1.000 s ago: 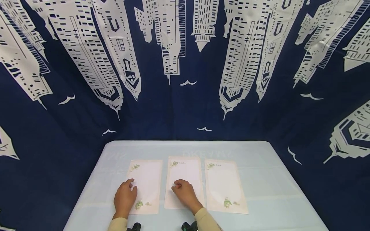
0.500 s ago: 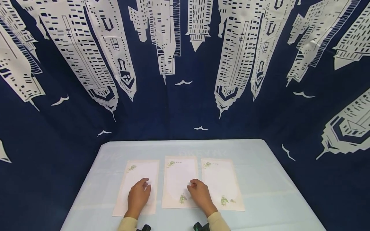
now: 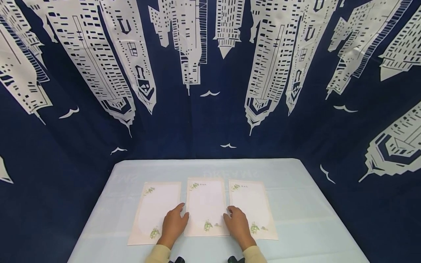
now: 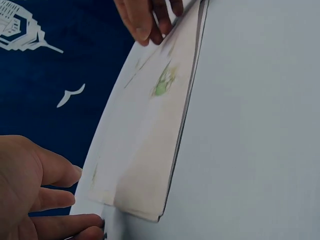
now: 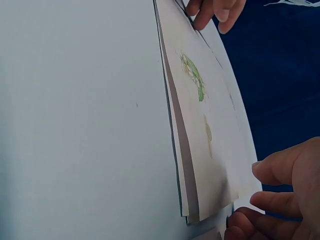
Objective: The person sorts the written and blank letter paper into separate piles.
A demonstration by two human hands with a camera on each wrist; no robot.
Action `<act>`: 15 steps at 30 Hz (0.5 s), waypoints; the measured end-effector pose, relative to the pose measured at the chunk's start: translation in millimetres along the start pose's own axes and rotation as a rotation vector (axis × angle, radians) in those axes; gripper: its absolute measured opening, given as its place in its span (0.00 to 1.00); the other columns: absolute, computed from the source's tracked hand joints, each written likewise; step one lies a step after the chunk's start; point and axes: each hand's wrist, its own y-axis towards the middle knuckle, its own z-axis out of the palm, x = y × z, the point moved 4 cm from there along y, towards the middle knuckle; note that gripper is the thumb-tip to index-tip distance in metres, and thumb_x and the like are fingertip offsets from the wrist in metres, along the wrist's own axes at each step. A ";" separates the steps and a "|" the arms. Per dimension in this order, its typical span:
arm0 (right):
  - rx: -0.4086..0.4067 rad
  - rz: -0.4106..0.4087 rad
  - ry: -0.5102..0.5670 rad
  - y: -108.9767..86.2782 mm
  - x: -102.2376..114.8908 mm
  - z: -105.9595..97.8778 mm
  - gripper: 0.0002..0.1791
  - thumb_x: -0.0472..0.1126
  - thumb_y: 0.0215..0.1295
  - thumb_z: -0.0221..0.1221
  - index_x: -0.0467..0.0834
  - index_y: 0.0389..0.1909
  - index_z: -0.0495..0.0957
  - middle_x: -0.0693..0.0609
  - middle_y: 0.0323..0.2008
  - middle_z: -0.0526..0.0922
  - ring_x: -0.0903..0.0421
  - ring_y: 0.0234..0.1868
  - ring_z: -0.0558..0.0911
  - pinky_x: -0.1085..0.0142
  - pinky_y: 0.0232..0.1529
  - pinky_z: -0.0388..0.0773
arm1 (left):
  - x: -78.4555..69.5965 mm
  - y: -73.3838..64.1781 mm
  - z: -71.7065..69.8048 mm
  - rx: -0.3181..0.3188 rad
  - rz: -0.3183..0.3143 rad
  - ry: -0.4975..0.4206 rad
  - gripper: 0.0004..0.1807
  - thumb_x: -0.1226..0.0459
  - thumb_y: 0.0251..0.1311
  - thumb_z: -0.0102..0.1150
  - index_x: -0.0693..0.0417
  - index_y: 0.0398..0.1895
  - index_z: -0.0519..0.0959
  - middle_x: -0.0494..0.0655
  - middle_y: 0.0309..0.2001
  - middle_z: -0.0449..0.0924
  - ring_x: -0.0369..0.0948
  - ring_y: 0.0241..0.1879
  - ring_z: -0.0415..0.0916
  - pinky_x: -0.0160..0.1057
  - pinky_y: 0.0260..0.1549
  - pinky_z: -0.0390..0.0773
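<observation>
Pale pink paper at centre stage: the middle sheet (image 3: 207,204) lies flat on the white table (image 3: 312,233), flanked from both sides! Left hand (image 3: 173,225) sits by its left edge, over the inner side of the left sheet (image 3: 156,212); right hand (image 3: 239,225) mirrors it, over the inner edge of the right sheet (image 3: 256,202). Both hands are relaxed, thumbs apart from fingers, gripping nothing. Contact with the middle sheet? Can't tell.

Head view: from above, facing forward and down across the counter (image 3: 315,223). Wrist views: close range, opposite sides, facing inward; all three share the middle sheet (image 3: 207,204).
</observation>
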 end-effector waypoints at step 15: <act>0.010 -0.023 -0.031 -5.2 4.3 4.0 0.19 0.39 0.62 0.66 0.32 0.51 0.82 0.39 0.43 0.86 0.44 0.46 0.86 0.51 0.47 0.82 | -8.1 -6.4 11.8 -0.017 0.060 0.004 0.18 0.65 0.59 0.66 0.63 0.52 0.84 0.64 0.47 0.85 0.61 0.49 0.83 0.59 0.47 0.81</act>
